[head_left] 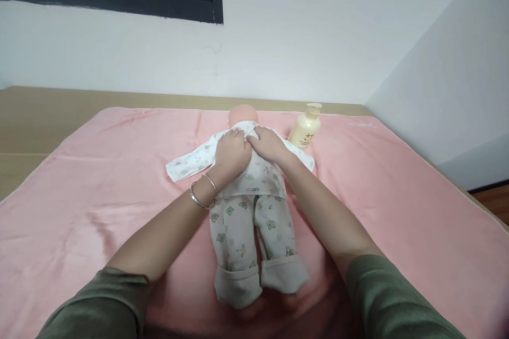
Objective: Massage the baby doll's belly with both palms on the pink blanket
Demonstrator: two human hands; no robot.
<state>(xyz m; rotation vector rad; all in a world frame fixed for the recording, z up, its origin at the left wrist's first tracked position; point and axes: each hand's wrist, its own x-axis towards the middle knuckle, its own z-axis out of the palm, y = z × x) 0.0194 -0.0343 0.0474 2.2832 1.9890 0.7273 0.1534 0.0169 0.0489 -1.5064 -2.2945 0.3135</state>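
A baby doll (254, 183) lies stretched out on a pink sheet (131, 185), its smooth bald head at the far end and no face showing. It wears a white printed long-sleeved top and matching trousers (234, 233) with wide turned-up cuffs. My left hand (233, 153), with silver bangles at the wrist, rests on the upper left of the doll's torso, fingers laid forward. Beside it my right hand (268, 144) lies on the upper right of the torso, its thumb spread towards the left hand. Both hands are open and press on the cloth.
A pale yellow pump bottle (305, 128) stands on the sheet just beyond the doll's right-hand sleeve. The sheet covers a wooden surface (27, 122) against a white wall (294, 37). A dark window frame (159, 2) is at the upper left.
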